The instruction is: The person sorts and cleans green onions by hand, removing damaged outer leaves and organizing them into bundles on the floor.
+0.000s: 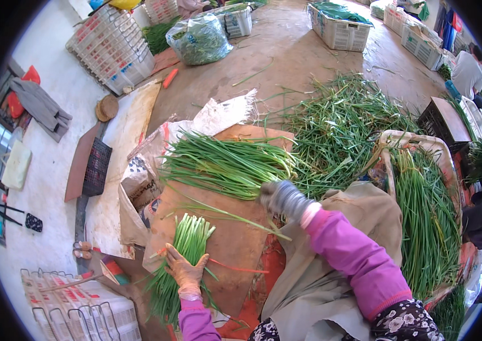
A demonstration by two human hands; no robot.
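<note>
"Quick, what's L hand up to?"

"L hand's about half open, thumb spread from fingers, laid over the small green bundle on nr side of the bench. Pale ends point away from the person, leaves run back twd the person."

"& R hand?"

"R hand, grey glove, is blurred. Can't tell how far open, or if it's got hold of anything. It's just by the pale ends of the big green heap, far side of bench."

"Btwn those?"

"1 long stalk, + a red strip nr L hand."

"Off to the R?"

"Loose greens in a pile past R hand, then a crate w/ more long leaves. Woven sack's at the back edge of bench."
</note>
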